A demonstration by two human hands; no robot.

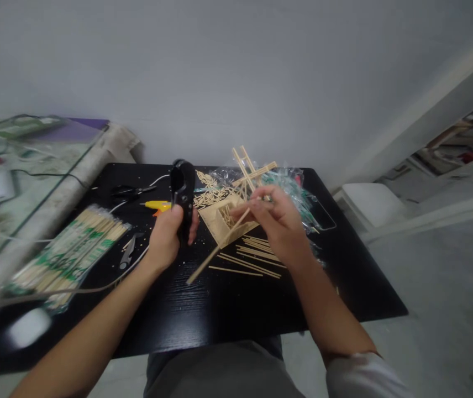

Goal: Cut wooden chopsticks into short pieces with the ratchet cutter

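Note:
My left hand is wrapped round a black hand tool with a curved head, held upright over the table; its exact kind is unclear. Between the fingers of my right hand is a thin wooden stick, slanting down to the left. Behind that hand stands a model made of sticks, with a box-like body on a flat base and crossed blades on top. My right fingers partly hide the model. Several loose sticks lie in front of it.
Short cut pieces are heaped behind the model, near crumpled clear plastic wrappers. On the left are a yellow glue gun, black-handled scissors, a folding knife, packs of chopsticks and a white cable crossing the black table.

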